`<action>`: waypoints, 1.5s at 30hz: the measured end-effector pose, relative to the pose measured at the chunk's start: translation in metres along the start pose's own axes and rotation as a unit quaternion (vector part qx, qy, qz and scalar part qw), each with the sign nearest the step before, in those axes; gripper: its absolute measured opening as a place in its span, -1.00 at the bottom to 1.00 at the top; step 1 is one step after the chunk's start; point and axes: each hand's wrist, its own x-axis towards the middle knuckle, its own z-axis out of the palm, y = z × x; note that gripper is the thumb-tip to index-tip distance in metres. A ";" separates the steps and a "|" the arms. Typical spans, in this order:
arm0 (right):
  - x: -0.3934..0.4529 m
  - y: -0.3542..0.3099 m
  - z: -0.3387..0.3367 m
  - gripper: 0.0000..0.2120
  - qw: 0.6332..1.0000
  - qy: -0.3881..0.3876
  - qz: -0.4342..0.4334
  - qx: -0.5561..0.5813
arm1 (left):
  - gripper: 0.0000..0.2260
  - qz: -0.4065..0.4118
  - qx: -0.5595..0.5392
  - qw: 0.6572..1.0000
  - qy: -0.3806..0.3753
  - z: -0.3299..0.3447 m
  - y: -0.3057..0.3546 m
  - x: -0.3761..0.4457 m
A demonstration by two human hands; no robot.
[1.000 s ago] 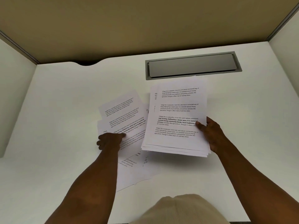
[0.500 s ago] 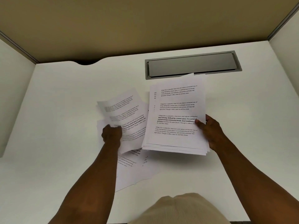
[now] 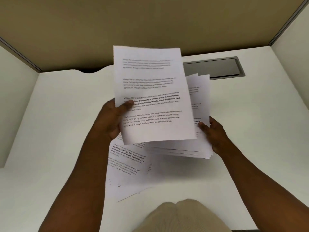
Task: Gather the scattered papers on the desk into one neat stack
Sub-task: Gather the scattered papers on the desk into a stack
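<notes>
My left hand (image 3: 113,119) grips a printed white sheet (image 3: 150,91) by its left edge, thumb on the text, and holds it lifted above the desk. The sheet overlaps the left part of a thick paper stack (image 3: 199,114), which my right hand (image 3: 212,131) holds by its right edge, thumb on top. The stack hangs slightly above the white desk (image 3: 58,131). Under my left hand, several loose printed sheets (image 3: 127,164) lie overlapping on the desk, partly hidden by my left forearm.
A grey rectangular cable hatch (image 3: 217,67) is set into the desk at the back right, partly covered by the papers. White partition walls (image 3: 15,106) close the desk on both sides, and a tan panel (image 3: 150,22) runs along the back. A beige-clothed knee (image 3: 180,216) shows at the bottom.
My left hand has picked a sheet off the loose pile and raised it up and to the right, over the stack. The right hand still holds the stack in nearly the same place.
</notes>
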 end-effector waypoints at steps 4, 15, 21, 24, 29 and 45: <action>-0.007 -0.006 0.009 -0.66 0.998 -0.063 0.005 0.026 | -0.70 -0.074 0.044 0.996 -0.006 0.006 -0.025 -0.002; -0.025 -0.017 0.017 -0.67 0.986 -0.144 0.017 0.084 | -0.16 -0.097 0.112 0.989 0.004 -0.003 -0.071 0.007; -0.025 -0.013 0.017 -0.64 0.992 -0.122 0.031 0.017 | -0.29 -0.059 0.127 0.990 0.013 0.008 -0.084 0.005; -0.021 -0.001 0.012 -0.61 0.992 -0.104 0.019 -0.065 | -0.29 -0.060 0.156 0.986 0.002 0.010 -0.096 0.006; -0.017 0.010 0.000 -0.69 0.999 -0.026 0.033 -0.035 | -0.64 -0.108 0.185 0.977 0.019 -0.006 -0.116 0.006; -0.026 0.029 -0.016 -0.67 0.997 0.031 0.073 0.009 | 0.01 -0.265 0.501 0.788 0.242 -0.132 -0.170 -0.017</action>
